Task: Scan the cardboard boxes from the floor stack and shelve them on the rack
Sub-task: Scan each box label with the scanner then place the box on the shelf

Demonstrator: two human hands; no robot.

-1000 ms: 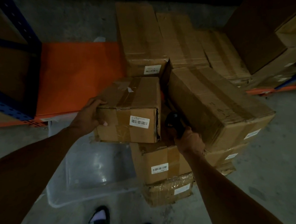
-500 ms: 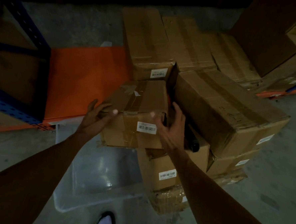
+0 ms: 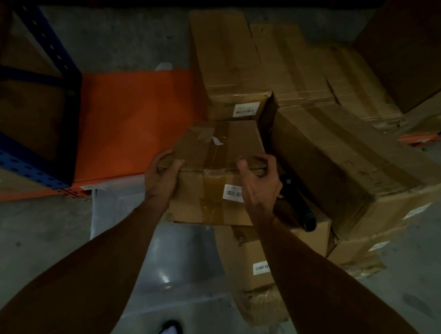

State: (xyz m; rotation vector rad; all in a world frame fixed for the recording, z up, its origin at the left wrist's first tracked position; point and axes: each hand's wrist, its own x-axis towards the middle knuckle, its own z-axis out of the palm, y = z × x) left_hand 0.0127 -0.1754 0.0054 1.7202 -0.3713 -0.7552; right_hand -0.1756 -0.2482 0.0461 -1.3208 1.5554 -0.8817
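Beside the held box (image 3: 215, 171), a scanner (image 3: 297, 205) (dark).

Both bare forearms reach forward and slightly inward from the lower corners. The left hand (image 3: 162, 177) curls over the near left top corner of the box (image 3: 214, 166), thumb on its front face. The right hand (image 3: 261, 181) hooks its fingers over the near right top edge, thumb raised.
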